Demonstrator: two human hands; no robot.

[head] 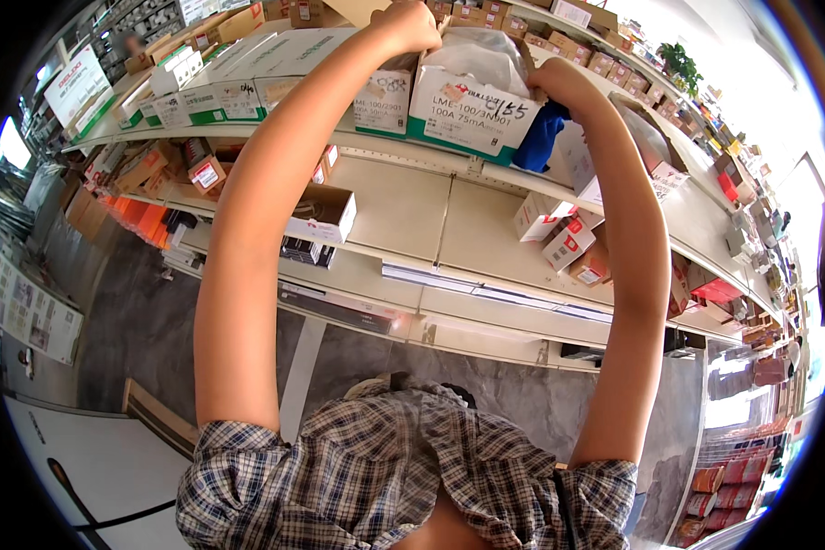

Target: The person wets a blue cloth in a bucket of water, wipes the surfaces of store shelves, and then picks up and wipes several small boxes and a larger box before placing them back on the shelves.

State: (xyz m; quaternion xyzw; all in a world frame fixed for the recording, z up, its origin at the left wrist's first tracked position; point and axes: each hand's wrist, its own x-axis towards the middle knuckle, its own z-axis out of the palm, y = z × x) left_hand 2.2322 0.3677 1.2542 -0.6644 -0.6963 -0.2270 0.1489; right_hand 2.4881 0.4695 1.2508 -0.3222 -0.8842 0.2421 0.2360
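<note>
Both arms reach up to a shelf. An open white and green BULL cardboard carton (pixel 474 113) stands there, with clear plastic bags (pixel 478 51) bulging from its top. My left hand (pixel 407 26) is bent into a fist at the carton's upper left corner; what its fingers hold is hidden. At the upper right edge is my right hand (pixel 560 82), its fingers curled over the cardboard rim. A blue cloth (pixel 542 141) hangs below my right hand, against the carton's right side; whether the hand grips it too is unclear.
More cartons (pixel 230 86) line the shelf on the left, and an open carton (pixel 660 161) stands to the right. Lower shelves hold an open box (pixel 330 216) and small red and white boxes (pixel 567 240). A white cabinet (pixel 96 460) is at the lower left.
</note>
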